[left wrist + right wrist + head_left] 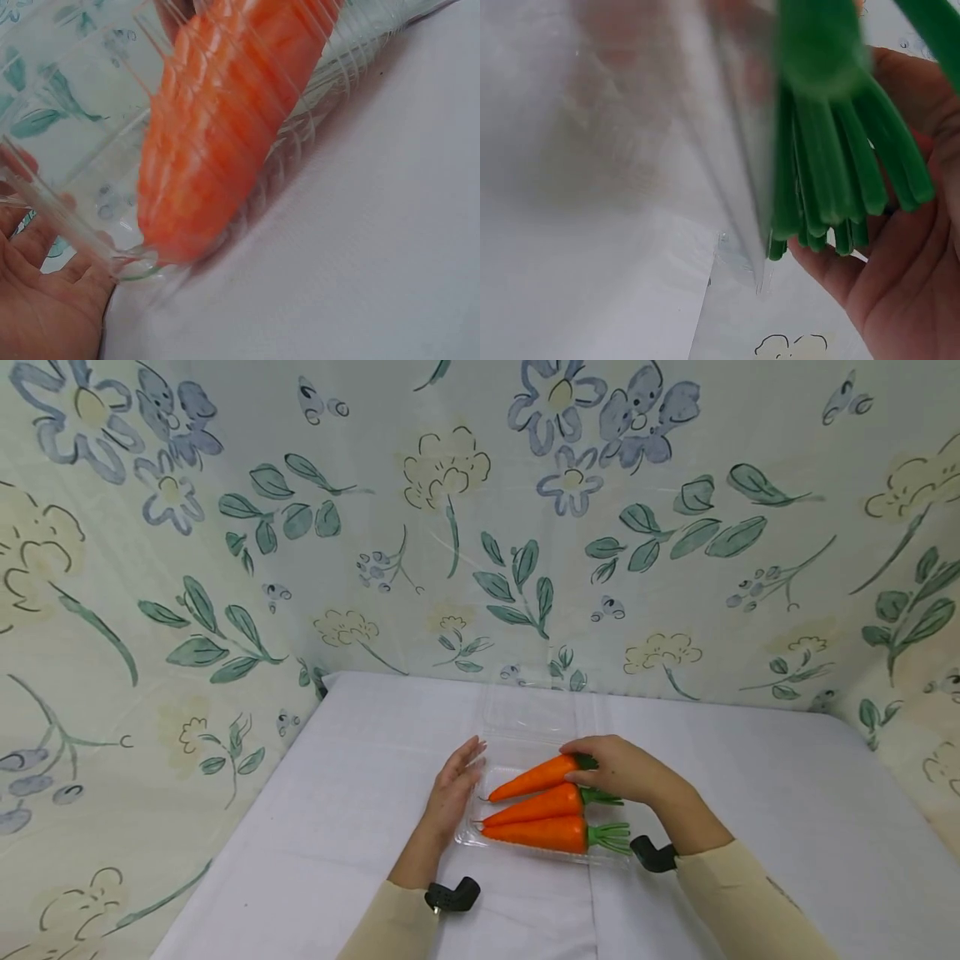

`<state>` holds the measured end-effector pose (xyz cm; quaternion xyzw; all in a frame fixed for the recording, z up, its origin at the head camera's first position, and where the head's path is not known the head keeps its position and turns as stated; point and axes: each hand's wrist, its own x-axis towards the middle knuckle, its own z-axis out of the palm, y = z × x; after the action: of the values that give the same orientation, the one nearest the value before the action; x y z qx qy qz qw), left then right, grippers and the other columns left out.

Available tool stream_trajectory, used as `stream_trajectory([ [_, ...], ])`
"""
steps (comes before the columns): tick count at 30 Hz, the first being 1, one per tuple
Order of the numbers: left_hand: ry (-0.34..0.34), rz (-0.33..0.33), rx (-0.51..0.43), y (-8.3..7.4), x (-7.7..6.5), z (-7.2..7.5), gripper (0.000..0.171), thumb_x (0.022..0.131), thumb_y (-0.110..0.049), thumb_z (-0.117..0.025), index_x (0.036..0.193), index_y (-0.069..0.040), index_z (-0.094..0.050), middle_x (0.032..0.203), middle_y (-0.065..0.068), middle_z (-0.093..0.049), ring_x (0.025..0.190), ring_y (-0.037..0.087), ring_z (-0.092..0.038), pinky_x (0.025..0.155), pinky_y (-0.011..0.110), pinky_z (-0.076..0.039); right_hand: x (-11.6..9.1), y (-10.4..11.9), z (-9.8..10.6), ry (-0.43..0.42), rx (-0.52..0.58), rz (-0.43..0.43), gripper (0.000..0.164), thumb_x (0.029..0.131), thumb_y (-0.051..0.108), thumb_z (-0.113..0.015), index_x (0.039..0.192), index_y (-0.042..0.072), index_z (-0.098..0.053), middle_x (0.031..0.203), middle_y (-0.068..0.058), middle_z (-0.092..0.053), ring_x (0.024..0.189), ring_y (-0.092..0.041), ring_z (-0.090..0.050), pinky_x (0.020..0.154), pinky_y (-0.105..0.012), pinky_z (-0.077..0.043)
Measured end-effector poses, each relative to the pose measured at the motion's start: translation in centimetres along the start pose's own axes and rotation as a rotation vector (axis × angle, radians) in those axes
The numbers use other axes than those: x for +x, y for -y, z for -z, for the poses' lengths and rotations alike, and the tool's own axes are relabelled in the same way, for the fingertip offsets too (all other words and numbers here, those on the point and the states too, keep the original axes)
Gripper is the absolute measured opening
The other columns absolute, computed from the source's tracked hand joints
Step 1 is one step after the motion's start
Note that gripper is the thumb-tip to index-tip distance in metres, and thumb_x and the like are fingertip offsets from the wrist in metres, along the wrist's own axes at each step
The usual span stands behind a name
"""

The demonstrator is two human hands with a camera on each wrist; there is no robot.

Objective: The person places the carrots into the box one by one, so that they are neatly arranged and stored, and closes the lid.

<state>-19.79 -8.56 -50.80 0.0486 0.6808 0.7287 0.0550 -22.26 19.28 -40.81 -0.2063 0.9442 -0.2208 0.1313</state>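
Note:
Three orange carrots with green stalks lie side by side in a clear plastic container, whose near rim shows (525, 853). My right hand (621, 768) holds the farthest carrot (536, 777) near its green end, thumb on the near side and fingers over the far side. The middle carrot (536, 805) and the nearest carrot (536, 833) point their tips left. At the container's left wall is my left hand (450, 793), its fingers extended along the outside. In the right wrist view, green stalks (825, 165) hang in front of the right palm.
The container's clear lid (531, 714) lies folded back behind it. A white cloth (360, 760) covers the table. Floral-patterned fabric (450, 568) rises behind the table and at both sides. Black wrist cameras (453, 894) sit on both wrists.

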Motion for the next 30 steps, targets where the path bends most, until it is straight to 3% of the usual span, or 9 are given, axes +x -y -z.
stream_trajectory([
  [6, 0.005, -0.007, -0.009, 0.1, 0.0, -0.1, 0.055, 0.104, -0.011, -0.043, 0.158, -0.016, -0.036, 0.163, 0.007, -0.042, 0.152, 0.035, -0.038, 0.126, 0.062, -0.021, 0.2, -0.4, -0.2, 0.036, 0.020, 0.036, 0.039, 0.099, 0.025, -0.067, 0.137, 0.014, -0.065, 0.134, -0.005, -0.068, 0.121, -0.026, -0.063, 0.109, -0.055, -0.050],
  [10, 0.011, -0.008, -0.017, 0.0, 0.1, -0.1, 0.055, 0.104, -0.010, -0.042, 0.158, -0.014, -0.036, 0.162, 0.008, -0.042, 0.151, 0.035, -0.038, 0.126, 0.062, -0.021, -0.1, -1.0, -0.1, 0.006, 0.078, 0.027, 0.042, 0.100, 0.028, -0.065, 0.140, 0.014, -0.062, 0.137, -0.005, -0.067, 0.126, -0.029, -0.062, 0.110, -0.056, -0.049],
  [16, -0.005, -0.007, -0.029, -0.3, 0.2, 0.2, 0.053, 0.104, -0.012, -0.045, 0.156, -0.011, -0.039, 0.159, 0.011, -0.047, 0.152, 0.034, -0.036, 0.126, 0.061, -0.022, -1.5, -2.5, 0.5, -0.161, 0.183, -0.033, 0.044, 0.101, 0.032, -0.063, 0.141, 0.015, -0.060, 0.145, -0.010, -0.062, 0.141, -0.041, -0.049, 0.112, -0.066, -0.042],
  [22, -0.022, -0.001, -0.023, -1.0, 0.5, 0.8, 0.055, 0.102, -0.014, -0.046, 0.157, -0.009, -0.037, 0.158, 0.013, -0.048, 0.149, 0.036, -0.041, 0.125, 0.058, -0.027, -2.9, -4.9, -0.3, -0.385, 0.362, -0.151, 0.046, 0.105, 0.036, -0.055, 0.143, 0.011, -0.056, 0.147, -0.017, -0.058, 0.135, -0.042, -0.053, 0.109, -0.061, -0.047],
  [26, -0.028, 0.016, -0.081, -1.3, 1.2, 1.3, 0.057, 0.103, -0.013, -0.045, 0.158, -0.007, -0.034, 0.159, 0.017, -0.045, 0.149, 0.038, -0.040, 0.126, 0.056, -0.027, -3.0, -6.4, -1.9, -0.467, 0.516, -0.219, 0.049, 0.105, 0.034, -0.056, 0.148, 0.010, -0.050, 0.152, -0.017, -0.052, 0.131, -0.033, -0.058, 0.105, -0.038, -0.055],
  [30, 0.000, 0.042, -0.170, -1.4, 2.6, 1.6, 0.057, 0.105, -0.013, -0.046, 0.160, -0.006, -0.029, 0.162, 0.019, -0.040, 0.149, 0.038, -0.040, 0.127, 0.051, -0.026, -2.4, -7.4, -3.6, -0.449, 0.710, -0.233, 0.059, 0.104, 0.029, -0.058, 0.157, 0.011, -0.037, 0.159, -0.017, -0.044, 0.118, -0.007, -0.064, 0.092, -0.009, -0.053],
])
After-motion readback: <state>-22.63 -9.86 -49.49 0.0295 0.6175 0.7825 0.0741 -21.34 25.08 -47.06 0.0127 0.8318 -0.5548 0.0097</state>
